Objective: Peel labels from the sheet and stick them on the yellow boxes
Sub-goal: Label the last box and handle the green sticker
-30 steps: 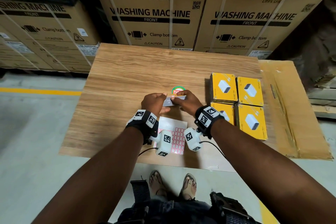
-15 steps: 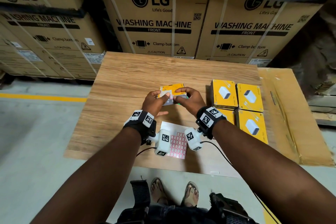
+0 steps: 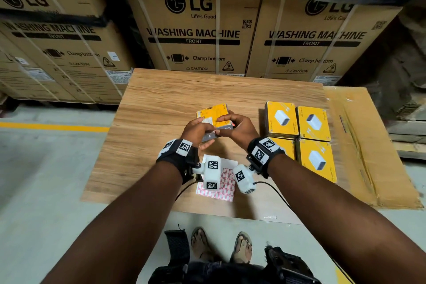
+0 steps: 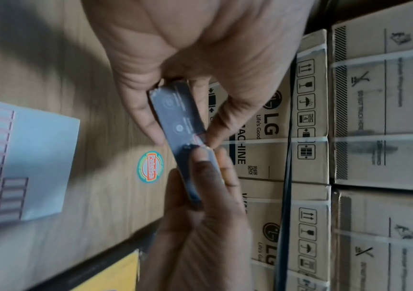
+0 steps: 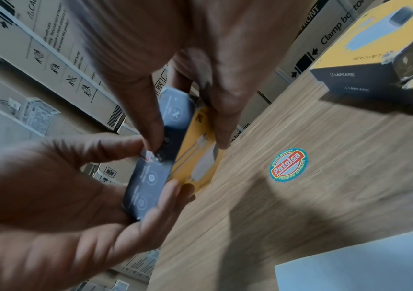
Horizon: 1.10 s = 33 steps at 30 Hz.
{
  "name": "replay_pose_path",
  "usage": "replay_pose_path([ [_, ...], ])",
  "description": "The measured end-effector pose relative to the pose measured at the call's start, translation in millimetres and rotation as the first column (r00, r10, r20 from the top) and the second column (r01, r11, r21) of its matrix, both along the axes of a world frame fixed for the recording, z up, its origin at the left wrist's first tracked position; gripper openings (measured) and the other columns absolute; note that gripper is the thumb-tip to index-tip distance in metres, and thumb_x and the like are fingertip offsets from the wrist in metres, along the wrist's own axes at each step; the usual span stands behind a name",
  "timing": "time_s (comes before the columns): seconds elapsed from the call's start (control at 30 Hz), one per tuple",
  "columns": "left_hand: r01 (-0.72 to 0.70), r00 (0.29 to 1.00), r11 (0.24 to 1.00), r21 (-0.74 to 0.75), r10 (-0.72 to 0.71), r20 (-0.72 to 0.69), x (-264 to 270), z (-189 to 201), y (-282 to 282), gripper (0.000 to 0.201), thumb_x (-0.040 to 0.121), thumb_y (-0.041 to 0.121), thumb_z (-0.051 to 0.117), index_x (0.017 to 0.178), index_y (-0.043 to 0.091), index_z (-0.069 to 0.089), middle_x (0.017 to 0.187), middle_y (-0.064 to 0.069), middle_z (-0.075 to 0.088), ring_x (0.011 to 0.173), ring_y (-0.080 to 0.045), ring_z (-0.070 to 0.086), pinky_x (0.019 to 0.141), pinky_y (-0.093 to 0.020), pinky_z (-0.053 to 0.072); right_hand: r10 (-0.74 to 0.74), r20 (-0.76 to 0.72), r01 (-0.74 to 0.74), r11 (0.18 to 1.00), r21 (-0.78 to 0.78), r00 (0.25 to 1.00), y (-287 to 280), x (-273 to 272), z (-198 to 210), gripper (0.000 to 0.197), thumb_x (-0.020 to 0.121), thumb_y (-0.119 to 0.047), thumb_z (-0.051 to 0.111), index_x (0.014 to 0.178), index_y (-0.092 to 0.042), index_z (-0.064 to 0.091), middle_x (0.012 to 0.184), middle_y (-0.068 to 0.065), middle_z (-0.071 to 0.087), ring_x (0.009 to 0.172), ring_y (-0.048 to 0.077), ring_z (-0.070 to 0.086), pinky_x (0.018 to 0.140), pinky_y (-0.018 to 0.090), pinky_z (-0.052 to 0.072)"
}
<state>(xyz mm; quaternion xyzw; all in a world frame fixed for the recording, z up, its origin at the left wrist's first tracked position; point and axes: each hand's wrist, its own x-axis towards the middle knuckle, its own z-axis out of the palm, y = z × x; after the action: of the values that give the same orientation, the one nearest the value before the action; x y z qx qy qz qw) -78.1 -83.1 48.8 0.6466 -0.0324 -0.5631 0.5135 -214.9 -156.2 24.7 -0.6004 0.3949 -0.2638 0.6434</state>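
Head: yellow box (image 3: 213, 114) lifted over table (image 3: 161, 108), gripped by left hand (image 3: 196, 129) and right hand (image 3: 239, 128); left wrist: label (image 4: 198, 139) pinched against dark side; right wrist: seemingly light, stiff, best held by edges.

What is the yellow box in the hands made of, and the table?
The yellow box looks like thin printed card, smooth, with folded edges and a dark side. The table looks like wood-grain board, perhaps laminate, since a round sticker lies flat on it.
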Motion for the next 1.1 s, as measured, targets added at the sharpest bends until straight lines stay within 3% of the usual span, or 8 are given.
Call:
replay_pose_path([
  [0.07, -0.010, 0.999, 1.000, 0.010, 0.010, -0.031, -2, 3, -3, 0.061, 0.081, -0.004, 0.058, 0.132, 0.027, 0.045, 0.111, -0.013, 0.065, 0.096, -0.025, 0.066, 0.089, -0.039, 0.055, -0.008, 0.006, 0.009, 1.000, -0.007, 1.000, 3, -2, 1, 0.036, 0.070, 0.010, 0.080, 0.104, 0.005, 0.070, 0.104, 0.002, 0.067, 0.090, 0.004, 0.066, 0.075, 0.012, 0.049],
  [0.13, -0.016, 0.999, 1.000, 0.005, 0.016, -0.037, -1, 4, -5, 0.062, 0.082, -0.007, 0.055, 0.134, 0.025, 0.046, 0.110, -0.011, 0.062, 0.105, -0.030, 0.064, 0.095, -0.045, 0.052, -0.015, 0.021, 0.015, 1.000, -0.009, 1.000, 4, -2, 0, 0.035, 0.069, 0.010, 0.081, 0.102, 0.005, 0.070, 0.113, 0.009, 0.068, 0.094, 0.011, 0.066, 0.077, 0.015, 0.051],
  [0.37, -0.078, 0.997, 0.994, -0.076, 0.079, 0.013, -6, 7, -5, 0.050, 0.093, -0.005, 0.048, 0.137, 0.018, 0.051, 0.124, -0.014, 0.062, 0.113, -0.032, 0.063, 0.093, -0.046, 0.054, -0.077, 0.022, 0.076, 0.996, 0.056, 0.997, 5, -2, 4, 0.032, 0.076, -0.004, 0.082, 0.102, -0.002, 0.063, 0.116, 0.006, 0.064, 0.096, 0.016, 0.067, 0.080, 0.023, 0.053],
  [0.5, -0.077, 0.988, 0.990, -0.117, 0.091, 0.121, -12, 6, -3, 0.039, 0.098, -0.001, 0.043, 0.130, 0.015, 0.058, 0.119, -0.012, 0.061, 0.099, -0.028, 0.062, 0.096, -0.046, 0.051, -0.120, -0.092, 0.125, 0.991, 0.053, 0.988, 2, 2, 2, 0.066, 0.076, -0.025, 0.083, 0.124, -0.015, 0.039, 0.125, 0.001, 0.053, 0.109, 0.014, 0.057, 0.099, 0.037, 0.049],
  [0.63, -0.008, 0.947, 0.986, -0.164, 0.060, 0.315, -17, 1, -3, 0.033, 0.088, 0.011, 0.053, 0.109, 0.030, 0.069, 0.124, -0.009, 0.067, 0.100, -0.025, 0.065, 0.094, -0.042, 0.050, -0.081, -0.099, 0.103, 0.965, 0.242, 0.992, 1, 9, 4, 0.107, 0.065, -0.029, 0.088, 0.142, -0.018, 0.014, 0.127, 0.007, 0.058, 0.109, 0.026, 0.064, 0.095, 0.045, 0.054],
  [0.77, 0.077, 0.910, 0.982, -0.171, 0.001, 0.415, -8, -24, -6, 0.035, 0.080, 0.021, 0.053, 0.096, 0.046, 0.071, 0.126, -0.003, 0.066, 0.114, -0.026, 0.064, 0.101, -0.051, 0.048, -0.113, -0.053, 0.125, 0.930, 0.347, 0.992, 0, 11, 9, 0.078, 0.079, -0.008, 0.079, 0.134, -0.017, 0.024, 0.122, 0.012, 0.061, 0.099, 0.030, 0.068, 0.083, 0.043, 0.058],
  [0.9, 0.110, 0.904, 0.968, -0.223, -0.005, 0.427, -14, 2, 1, 0.037, 0.094, 0.009, 0.048, 0.109, 0.035, 0.069, 0.132, -0.005, 0.062, 0.096, -0.021, 0.063, 0.088, -0.044, 0.053, -0.157, -0.044, 0.162, 0.921, 0.354, 0.987, -7, 11, 12, 0.065, 0.090, -0.005, 0.064, 0.141, -0.012, 0.023, 0.132, 0.016, 0.057, 0.114, 0.034, 0.062, 0.097, 0.052, 0.051],
  [1.1, 0.177, 0.892, 0.952, -0.250, -0.048, 0.449, -7, 5, 1, 0.042, 0.095, 0.005, 0.045, 0.112, 0.035, 0.068, 0.139, 0.007, 0.054, 0.122, -0.020, 0.057, 0.097, -0.044, 0.052, -0.078, -0.036, 0.085, 0.953, 0.290, 0.996, 3, 5, 17, 0.087, 0.082, -0.008, 0.077, 0.141, -0.016, 0.014, 0.131, 0.007, 0.055, 0.113, 0.027, 0.063, 0.083, 0.037, 0.058],
])
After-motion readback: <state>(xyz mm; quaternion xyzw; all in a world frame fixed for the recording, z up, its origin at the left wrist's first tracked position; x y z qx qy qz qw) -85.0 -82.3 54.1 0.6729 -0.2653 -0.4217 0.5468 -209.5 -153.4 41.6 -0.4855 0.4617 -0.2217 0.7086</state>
